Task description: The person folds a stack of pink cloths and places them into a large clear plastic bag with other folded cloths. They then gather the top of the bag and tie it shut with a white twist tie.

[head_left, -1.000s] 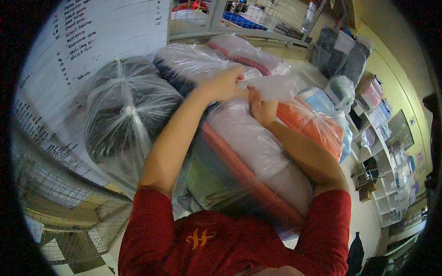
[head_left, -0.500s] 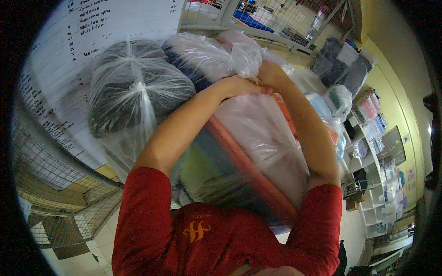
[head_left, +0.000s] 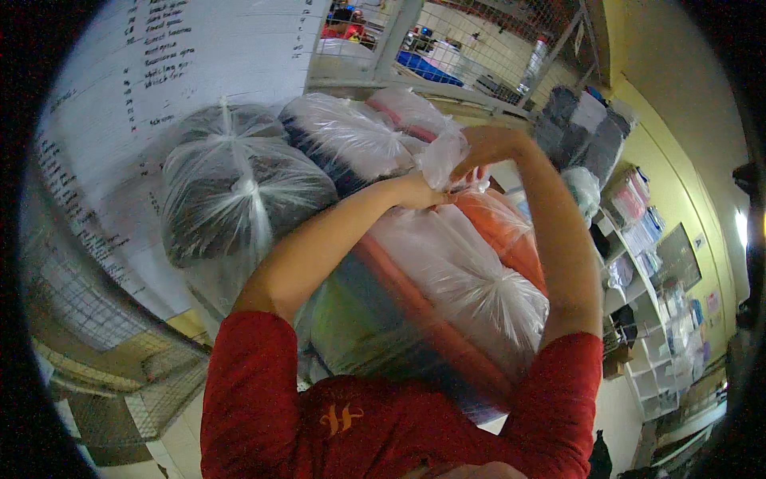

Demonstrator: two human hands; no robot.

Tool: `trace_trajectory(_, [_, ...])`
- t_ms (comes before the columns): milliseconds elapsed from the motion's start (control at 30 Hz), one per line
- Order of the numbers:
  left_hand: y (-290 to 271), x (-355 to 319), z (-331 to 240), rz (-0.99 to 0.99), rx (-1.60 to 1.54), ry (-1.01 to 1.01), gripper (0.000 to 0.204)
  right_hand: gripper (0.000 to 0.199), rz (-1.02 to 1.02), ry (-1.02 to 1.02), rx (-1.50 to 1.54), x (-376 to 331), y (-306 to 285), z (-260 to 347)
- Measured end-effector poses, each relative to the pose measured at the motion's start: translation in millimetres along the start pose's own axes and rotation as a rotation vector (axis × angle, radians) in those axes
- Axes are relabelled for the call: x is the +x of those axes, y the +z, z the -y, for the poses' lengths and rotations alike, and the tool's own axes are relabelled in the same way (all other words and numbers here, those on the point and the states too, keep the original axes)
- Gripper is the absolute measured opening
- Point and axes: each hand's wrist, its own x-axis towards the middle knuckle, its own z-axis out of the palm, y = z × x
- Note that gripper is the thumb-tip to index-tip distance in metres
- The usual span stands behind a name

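My left hand (head_left: 421, 191) is closed on the gathered plastic at the far end of a large clear plastic bag (head_left: 447, 251). Just beyond and to the right, my right hand (head_left: 485, 152) bends down over the same plastic, its fingers pinching a bunched end (head_left: 444, 164). Through the film show folded cloths in white, orange, red, green and blue. My fingertips are partly hidden by the crumpled plastic. Against the far side lies another clear bag (head_left: 347, 132) with white and dark blue contents. Left of my left forearm stands a knotted clear bag (head_left: 247, 188) full of dark cloth.
Handwritten white sheets (head_left: 215, 56) hang at the left, above a wire mesh cage (head_left: 120, 351). A mesh window (head_left: 479, 52) closes off the far side. To the right are bagged grey bundles (head_left: 578, 132) and white shelves (head_left: 638, 327) with packed goods.
My right hand has risen at the wrist and drawn slightly away from the left, pulling plastic with it. The view has tilted, so the bags sit lower in the picture.
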Motion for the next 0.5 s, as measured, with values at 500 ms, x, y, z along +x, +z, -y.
trace_trajectory(500, [29, 20, 30, 0.015, 0.527, 0.384, 0.041, 0.045, -0.444, 0.007, -0.551, -11, 100, 55])
